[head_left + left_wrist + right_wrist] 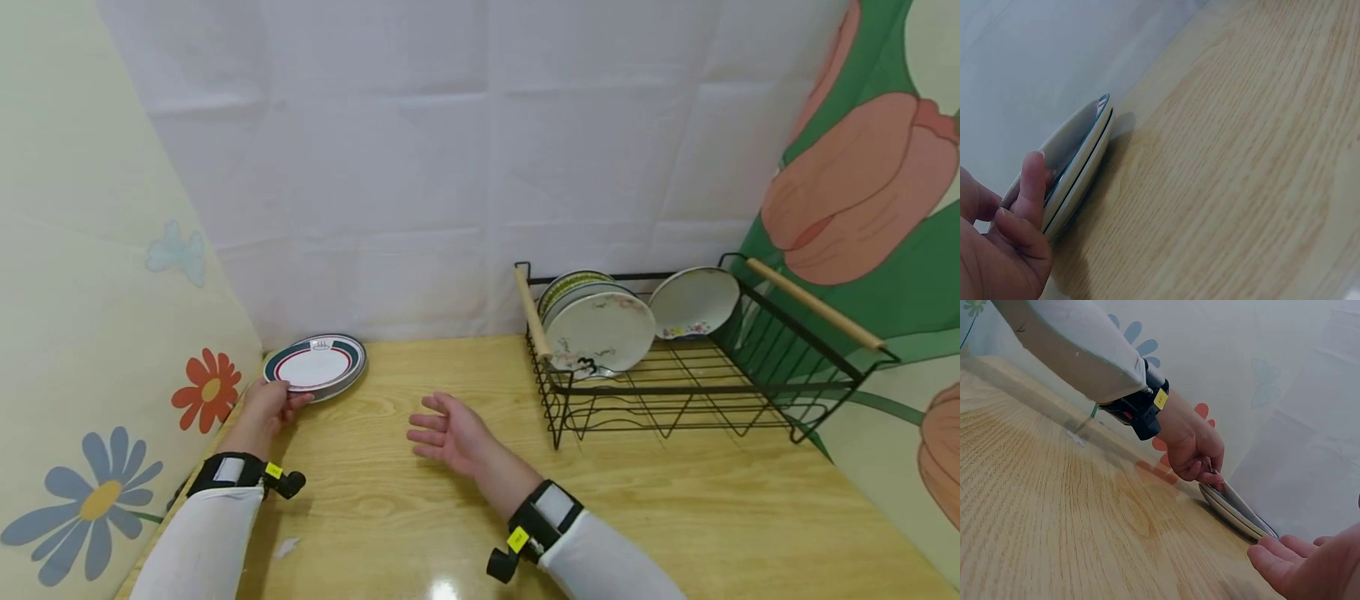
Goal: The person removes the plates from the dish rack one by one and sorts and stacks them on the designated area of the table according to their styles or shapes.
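Observation:
At the table's back left corner lies a small stack of plates; the top plate (pixel 313 367) is white with a dark green band and a red ring. My left hand (pixel 272 402) pinches the near left rim of this plate. In the left wrist view the plate rims (pixel 1079 178) sit close together, with fingers (pixel 1033 181) curled at the edge. My right hand (pixel 453 435) hovers over the middle of the table, palm turned inward, fingers relaxed and holding nothing.
A black wire dish rack (pixel 675 389) with wooden handles stands at the back right. Several plates lean in its left part, a floral plate (pixel 600 332) in front; a bowl (pixel 695 302) leans at its back. White cloth (pixel 390 167) hangs behind the table (pixel 390 517).

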A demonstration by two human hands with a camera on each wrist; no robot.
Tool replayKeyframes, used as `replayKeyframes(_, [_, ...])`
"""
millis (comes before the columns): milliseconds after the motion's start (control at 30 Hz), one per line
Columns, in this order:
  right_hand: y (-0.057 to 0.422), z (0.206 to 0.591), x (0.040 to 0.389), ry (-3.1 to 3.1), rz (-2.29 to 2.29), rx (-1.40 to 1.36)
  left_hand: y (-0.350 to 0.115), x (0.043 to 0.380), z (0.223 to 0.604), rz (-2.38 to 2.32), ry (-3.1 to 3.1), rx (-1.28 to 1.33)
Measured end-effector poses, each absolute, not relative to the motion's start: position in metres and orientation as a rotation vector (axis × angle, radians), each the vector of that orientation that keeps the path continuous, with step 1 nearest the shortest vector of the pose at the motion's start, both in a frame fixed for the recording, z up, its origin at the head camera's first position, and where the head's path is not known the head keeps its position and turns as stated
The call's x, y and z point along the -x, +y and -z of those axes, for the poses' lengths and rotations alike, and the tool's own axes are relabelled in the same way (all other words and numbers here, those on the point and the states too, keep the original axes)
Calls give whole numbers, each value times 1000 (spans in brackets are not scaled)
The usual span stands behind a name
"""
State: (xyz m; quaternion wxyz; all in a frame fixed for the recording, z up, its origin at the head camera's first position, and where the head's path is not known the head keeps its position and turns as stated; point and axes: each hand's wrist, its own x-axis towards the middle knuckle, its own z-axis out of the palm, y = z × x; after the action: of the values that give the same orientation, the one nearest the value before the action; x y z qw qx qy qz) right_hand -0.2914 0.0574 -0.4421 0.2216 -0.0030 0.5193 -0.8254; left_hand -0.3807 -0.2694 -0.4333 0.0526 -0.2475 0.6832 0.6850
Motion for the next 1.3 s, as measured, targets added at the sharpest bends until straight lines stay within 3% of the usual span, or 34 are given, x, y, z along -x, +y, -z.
replayKeyframes(533, [54, 442, 288, 1492, 2253, 8, -277, 396, 438, -1697, 2403, 797])
replayKeyframes(1300, [54, 442, 288, 1504, 2271, -31, -277, 388, 433, -1482, 2606, 699])
